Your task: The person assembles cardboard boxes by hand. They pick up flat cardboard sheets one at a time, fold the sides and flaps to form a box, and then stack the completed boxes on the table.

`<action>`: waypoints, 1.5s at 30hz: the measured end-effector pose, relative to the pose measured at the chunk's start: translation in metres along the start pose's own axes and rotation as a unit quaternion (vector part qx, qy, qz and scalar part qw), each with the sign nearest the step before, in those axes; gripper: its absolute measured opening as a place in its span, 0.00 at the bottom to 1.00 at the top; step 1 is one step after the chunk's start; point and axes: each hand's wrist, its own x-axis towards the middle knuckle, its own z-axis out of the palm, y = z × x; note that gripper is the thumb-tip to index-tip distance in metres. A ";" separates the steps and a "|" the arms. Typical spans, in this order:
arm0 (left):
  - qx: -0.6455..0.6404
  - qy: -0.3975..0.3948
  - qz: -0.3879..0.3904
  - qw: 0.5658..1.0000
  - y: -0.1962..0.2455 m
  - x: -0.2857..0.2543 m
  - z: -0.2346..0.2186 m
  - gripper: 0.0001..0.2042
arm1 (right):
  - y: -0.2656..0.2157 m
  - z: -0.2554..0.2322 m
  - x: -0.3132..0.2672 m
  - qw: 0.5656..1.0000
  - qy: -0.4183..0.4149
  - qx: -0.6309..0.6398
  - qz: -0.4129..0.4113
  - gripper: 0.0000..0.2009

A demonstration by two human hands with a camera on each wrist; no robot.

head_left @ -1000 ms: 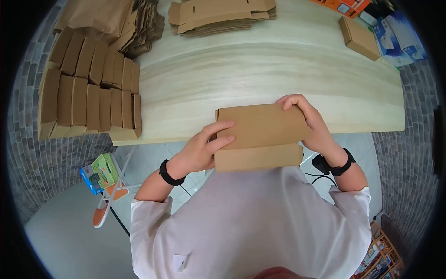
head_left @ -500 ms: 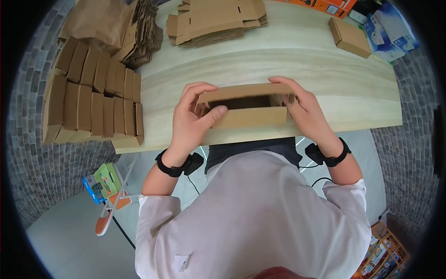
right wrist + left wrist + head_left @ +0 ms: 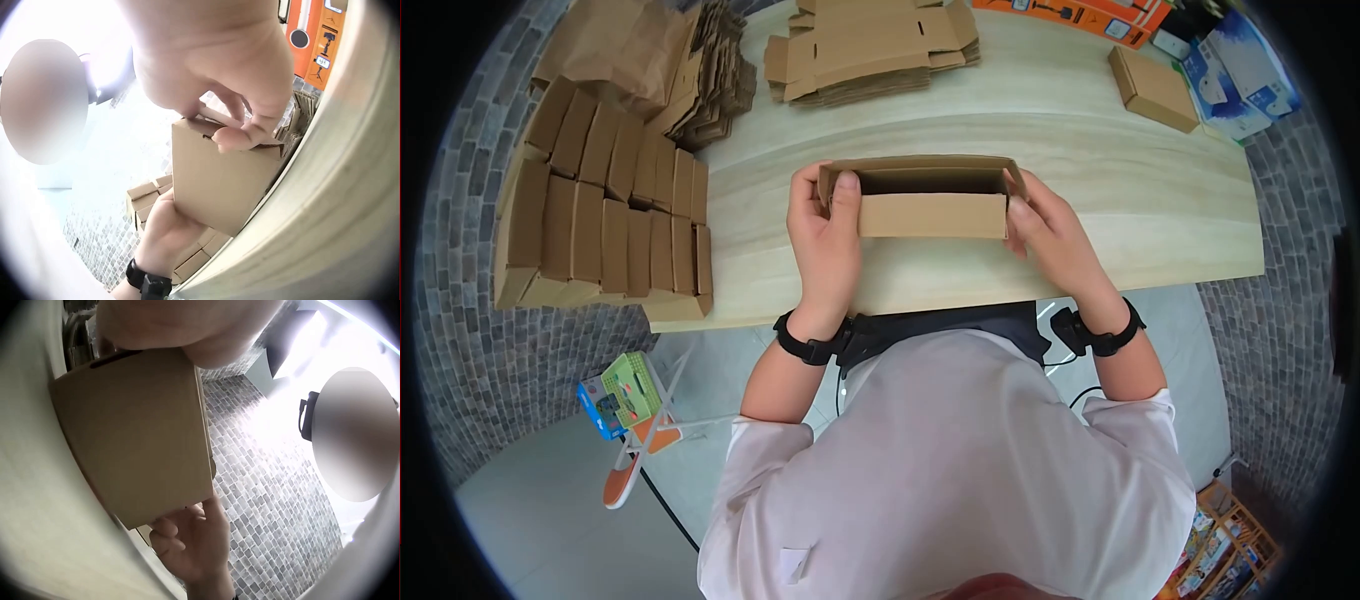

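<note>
A brown cardboard box (image 3: 930, 217), its opening facing up, is held over the near part of the table. My left hand (image 3: 825, 240) grips its left end, with the thumb over the front wall's edge. At the other end, my right hand (image 3: 1055, 235) pinches the end flap between thumb and fingers. The right wrist view shows those fingers (image 3: 232, 139) curled over the box's edge, near a small slot. In the left wrist view, a broad plain panel of the box fills the space between both hands. The box's inside is in dark shadow.
Folded boxes (image 3: 605, 210) stand in two rows at the table's left. Behind them are a brown paper bag (image 3: 615, 50) and stacked flat cardboard (image 3: 705, 80). More flat box blanks (image 3: 870, 50) lie at the back, with a closed box (image 3: 1152, 88) and blue-white packages (image 3: 1238, 75) at right.
Both hands have carried the box from close to the body forward over the table and tilted it. Its broad panel faced up before; now the opening shows, and the left thumb is over the front wall.
</note>
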 end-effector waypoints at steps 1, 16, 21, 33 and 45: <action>-0.036 0.015 -0.028 0.999 -0.003 -0.001 0.000 0.11 | 0.007 -0.001 -0.004 0.998 -0.004 -0.007 -0.056 0.28; -0.113 -0.076 0.000 0.991 -0.012 -0.016 -0.006 0.21 | -0.001 0.002 -0.004 0.988 0.017 -0.099 -0.116 0.16; -0.125 -0.090 0.041 0.987 -0.011 -0.019 -0.004 0.29 | -0.010 0.004 0.005 0.995 0.043 -0.065 -0.059 0.14; -0.117 -0.027 0.236 0.964 -0.035 -0.025 0.010 0.28 | -0.034 0.012 0.023 0.994 0.103 -0.010 0.032 0.23; -0.006 -0.043 0.177 0.983 -0.026 -0.023 -0.003 0.11 | -0.022 0.008 0.029 0.992 0.103 -0.072 -0.005 0.25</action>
